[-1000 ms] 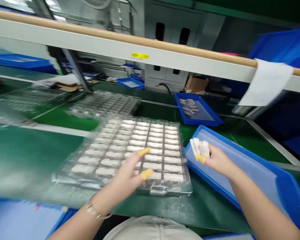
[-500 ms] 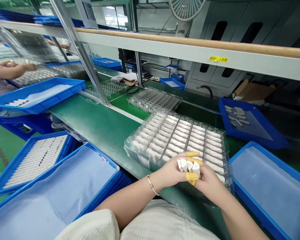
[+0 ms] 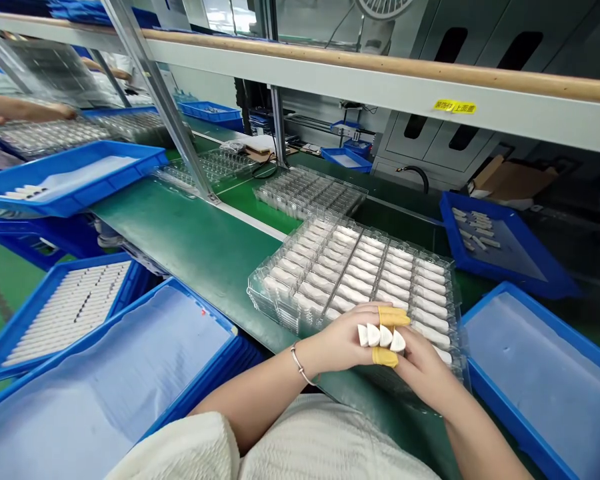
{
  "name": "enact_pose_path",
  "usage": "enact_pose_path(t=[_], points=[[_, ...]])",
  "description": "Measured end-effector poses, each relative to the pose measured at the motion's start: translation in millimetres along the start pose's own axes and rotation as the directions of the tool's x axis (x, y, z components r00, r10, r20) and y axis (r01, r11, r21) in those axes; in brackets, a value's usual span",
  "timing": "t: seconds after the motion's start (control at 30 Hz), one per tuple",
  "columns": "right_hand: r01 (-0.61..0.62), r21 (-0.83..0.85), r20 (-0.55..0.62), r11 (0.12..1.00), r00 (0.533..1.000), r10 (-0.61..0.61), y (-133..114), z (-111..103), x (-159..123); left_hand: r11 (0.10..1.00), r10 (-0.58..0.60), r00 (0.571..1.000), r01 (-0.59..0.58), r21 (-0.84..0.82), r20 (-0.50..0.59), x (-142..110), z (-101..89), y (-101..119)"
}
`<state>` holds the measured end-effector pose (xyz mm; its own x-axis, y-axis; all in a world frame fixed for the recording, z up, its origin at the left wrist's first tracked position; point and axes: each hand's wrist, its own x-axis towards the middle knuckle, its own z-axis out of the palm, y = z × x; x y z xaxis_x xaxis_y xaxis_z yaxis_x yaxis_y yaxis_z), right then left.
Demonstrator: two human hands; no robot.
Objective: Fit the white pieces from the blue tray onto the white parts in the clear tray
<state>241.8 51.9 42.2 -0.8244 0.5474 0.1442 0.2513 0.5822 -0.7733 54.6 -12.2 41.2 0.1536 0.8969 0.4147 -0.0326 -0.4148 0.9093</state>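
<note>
Several small white pieces point(image 3: 381, 337), with D-shaped ends facing me, are bunched in a row between my two hands. My left hand point(image 3: 347, 339) is closed around them, with yellow finger cots above and below the row. My right hand point(image 3: 425, 367) closes on the same bunch from the right; its fingertips are partly hidden behind the pieces. Both hands are over the near edge of a clear plastic tray point(image 3: 275, 310), which seems to top a stack. Rows of long white wavy pieces point(image 3: 357, 283) fill its compartments.
Blue trays lined with pale sheets stand at the left point(image 3: 145, 360) and right point(image 3: 540, 380). Another blue tray point(image 3: 510, 253) holds loose white pieces. Clear trays point(image 3: 310, 190) sit farther back on the green bench point(image 3: 180, 233). A shelf beam point(image 3: 330, 70) crosses above. Another person's arm point(image 3: 25, 107) shows far left.
The white pieces have shifted slightly to the right and now sit in a more even row. My fingers have adjusted around them. The view has tipped slightly downward.
</note>
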Motion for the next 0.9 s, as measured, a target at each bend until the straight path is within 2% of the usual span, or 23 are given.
enact_pose_path(t=[0.13,0.4,0.77,0.9], points=[[0.042,-0.012,-0.023,0.999,0.999,-0.043,-1.2,-2.0,-1.8,0.991,0.078,0.996,-0.082,0.105,0.047,2.1,-2.9,4.2],[0.108,-0.004,-0.039,0.994,0.993,-0.108,-7.1,-4.8,-2.8,0.984,0.029,0.994,-0.047,0.17,0.108,4.0,-4.3,11.0],[0.042,0.016,0.089,0.999,0.995,-0.043,-6.4,-7.9,-1.2,0.991,0.039,0.994,-0.051,0.12,0.106,4.2,-1.4,6.7],[0.005,0.081,0.078,0.997,0.997,-0.012,-12.3,-7.9,2.5,0.986,0.025,0.993,-0.043,0.16,0.114,5.5,1.0,8.8]])
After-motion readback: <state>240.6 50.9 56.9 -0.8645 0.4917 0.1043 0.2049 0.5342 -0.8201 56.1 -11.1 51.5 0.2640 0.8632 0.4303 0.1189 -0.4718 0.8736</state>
